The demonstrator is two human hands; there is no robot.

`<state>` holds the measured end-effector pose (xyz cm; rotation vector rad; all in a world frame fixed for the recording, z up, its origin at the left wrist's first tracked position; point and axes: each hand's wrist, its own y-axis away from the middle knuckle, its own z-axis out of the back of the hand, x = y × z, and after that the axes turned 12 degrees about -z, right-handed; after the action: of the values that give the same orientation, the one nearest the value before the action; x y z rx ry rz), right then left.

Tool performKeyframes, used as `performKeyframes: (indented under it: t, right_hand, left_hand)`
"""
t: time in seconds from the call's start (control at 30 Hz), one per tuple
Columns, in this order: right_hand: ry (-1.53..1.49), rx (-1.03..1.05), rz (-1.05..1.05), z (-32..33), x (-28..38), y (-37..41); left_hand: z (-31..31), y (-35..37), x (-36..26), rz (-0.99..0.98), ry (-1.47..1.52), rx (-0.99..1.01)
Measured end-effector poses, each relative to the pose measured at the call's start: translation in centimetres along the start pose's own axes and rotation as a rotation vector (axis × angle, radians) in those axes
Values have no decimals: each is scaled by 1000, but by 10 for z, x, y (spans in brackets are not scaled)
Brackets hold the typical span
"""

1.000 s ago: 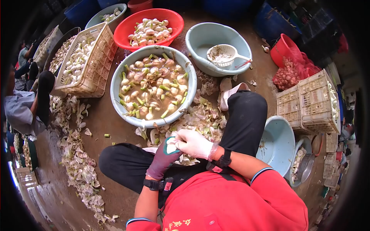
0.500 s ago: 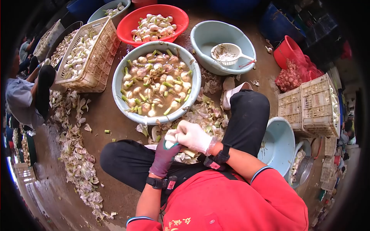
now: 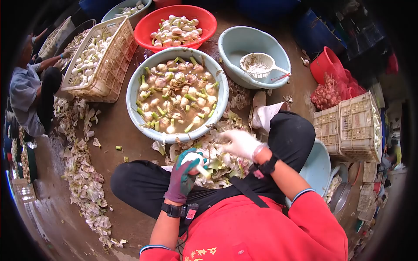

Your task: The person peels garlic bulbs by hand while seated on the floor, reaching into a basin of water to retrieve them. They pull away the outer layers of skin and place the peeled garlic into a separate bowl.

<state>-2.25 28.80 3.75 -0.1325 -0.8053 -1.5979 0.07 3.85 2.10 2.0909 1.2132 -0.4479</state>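
My left hand (image 3: 179, 180), in a purple and green glove, is closed around a peeled white garlic bulb (image 3: 203, 170) whose cut stem points down to the right. My right hand (image 3: 242, 144), in a white glove, is off to the right of it over a heap of loose garlic skins (image 3: 221, 168) between my legs. Its fingers are smeared by motion. Just ahead stands a light blue basin (image 3: 164, 137) of brownish water, full of garlic bulbs with green stems.
Beyond it are a red basin (image 3: 138, 34) of white bulbs and a blue basin (image 3: 230, 41) holding a white strainer (image 3: 265, 71). Crates flank both sides, the left crate (image 3: 119, 65) full of garlic. Another person (image 3: 28, 98) sits at left. Skins (image 3: 87, 191) litter the wet floor.
My right hand has left the bulb and moved right and away over the skins. My left hand has turned, showing the bulb's stem, and still holds it.
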Motion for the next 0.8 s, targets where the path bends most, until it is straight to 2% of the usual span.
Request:
performKeyframes:
  t: [0.03, 0.07, 0.1, 0.13, 0.17, 0.3, 0.33, 0.37, 0.4, 0.43, 0.5, 0.57, 0.63, 0.67, 0.7, 0.73, 0.77, 0.8]
  right_hand:
    - [-154, 135, 24, -6, 8, 7]
    - [-239, 281, 53, 1, 34, 16]
    - [-271, 343, 47, -5, 46, 19]
    - [-375, 310, 39, -15, 49, 19]
    - [-480, 278, 30, -25, 48, 16]
    - [-473, 380, -238, -8, 55, -9]
    - [-342, 272, -152, -1, 52, -24]
    - [-339, 232, -214, 13, 55, -41]
    - [-355, 78, -100, 23, 51, -61]
    - [-358, -2, -150, 53, 66, -73]
    - [-1001, -264, 43, 76, 87, -91]
    - [-1039, -380, 178, 75, 101, -106]
    - [-316, -337, 213, 55, 94, -115]
    - [-28, -185, 222, 39, 95, -118]
    - [282, 11, 345, 20, 87, -128]
    - [390, 22, 443, -17, 65, -135]
    - [542, 90, 403, -34, 65, -133]
    - [563, 220, 402, -52, 59, -145]
  left_hand:
    - [7, -2, 10, -7, 6, -7]
    - [19, -5, 25, -127, -97, 32]
    - [20, -11, 27, -255, -203, 76]
    - [22, -16, 26, -22, 37, -11]
    - [26, -15, 31, -87, -177, 129]
    - [23, -16, 31, -128, -167, 169]
    - [24, -17, 30, -29, -33, 97]
    - [27, -16, 30, 74, 103, 23]
    - [27, -15, 29, 54, 94, 10]
    - [25, -13, 27, 26, 113, 21]
    - [19, -13, 21, 34, 81, 36]
    - [8, -11, 14, 38, 69, 15]
    - [4, -14, 11, 46, -27, 52]
    - [0, -15, 9, 60, -37, 46]
    - [-2, -16, 9, 54, -29, 35]
    - [-3, -17, 11, 68, -56, 38]
    - [-4, -17, 12, 81, -86, 39]
    - [-1, -17, 15, 79, -26, 57]
